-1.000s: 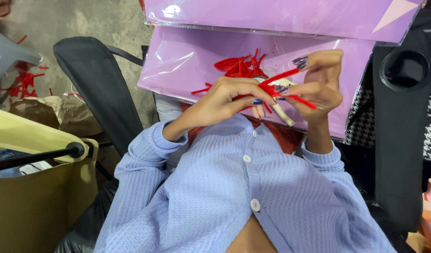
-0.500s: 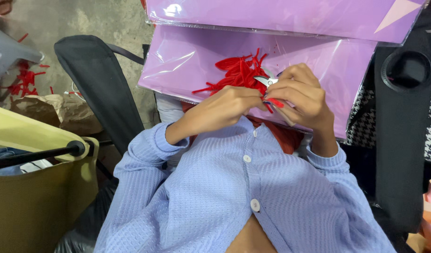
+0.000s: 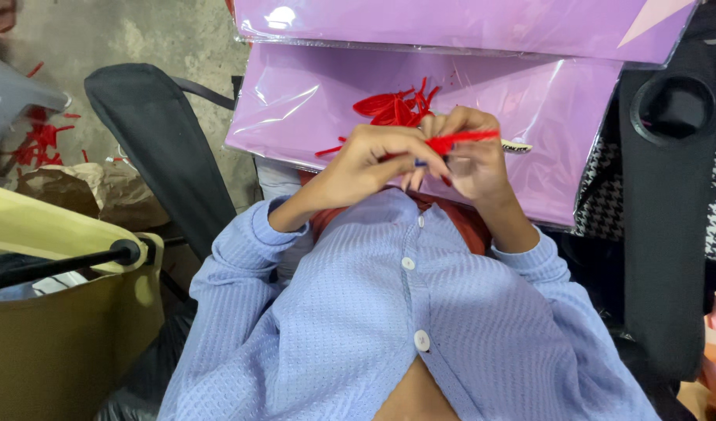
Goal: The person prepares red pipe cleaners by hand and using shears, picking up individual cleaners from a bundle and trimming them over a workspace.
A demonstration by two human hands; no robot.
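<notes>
Head view: left hand (image 3: 373, 160) and right hand (image 3: 471, 160) both pinch red paper strip (image 3: 461, 139), grip closed on it, above purple sheet pack (image 3: 311, 101). Keep pinch close together, strip taut; pale tool (image 3: 516, 146) beside right grip.

You hold a narrow red strip (image 3: 461, 140), lying roughly level, pinched between the fingertips of your left hand (image 3: 373, 160) and right hand (image 3: 471, 160). It is bright red and slightly crumpled. A pale, slim tool tip (image 3: 516, 146) projects past its right end; what it is cannot be told. Just beyond your hands, a loose heap of red pieces (image 3: 393, 109) rests on the wrapped purple sheet pack (image 3: 311, 101).
</notes>
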